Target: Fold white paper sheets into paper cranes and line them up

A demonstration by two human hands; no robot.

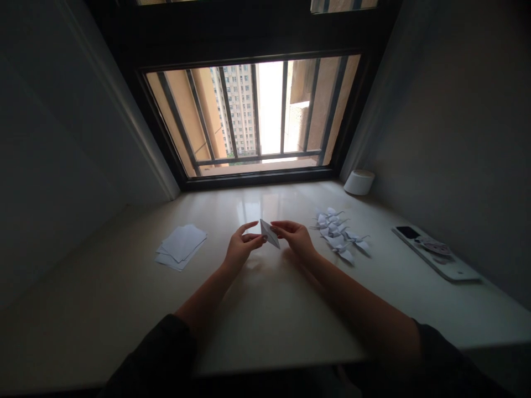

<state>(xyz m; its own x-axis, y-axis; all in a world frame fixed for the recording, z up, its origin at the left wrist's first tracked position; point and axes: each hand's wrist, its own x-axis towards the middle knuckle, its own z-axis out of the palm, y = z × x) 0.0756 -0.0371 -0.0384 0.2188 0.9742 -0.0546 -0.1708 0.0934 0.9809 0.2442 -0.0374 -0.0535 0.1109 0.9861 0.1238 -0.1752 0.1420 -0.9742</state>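
A small white folded paper (270,234), shaped like a narrow diamond, is held up between both hands over the pale sill. My left hand (243,242) grips its lower left side, thumb at the paper and index finger reaching toward the top corner. On the other side, my right hand (295,236) pinches the right edge between thumb and fingers. Several folded paper cranes (338,235) lie in a cluster to the right of my right hand. Off to the left rests a loose stack of white paper sheets (182,246).
A phone (435,254) with a round attachment on its back lies at the far right by the wall. A white cylindrical object (359,182) stands in the back right corner. Behind the sill (265,309) is a dark-framed window (259,178) with bars outside.
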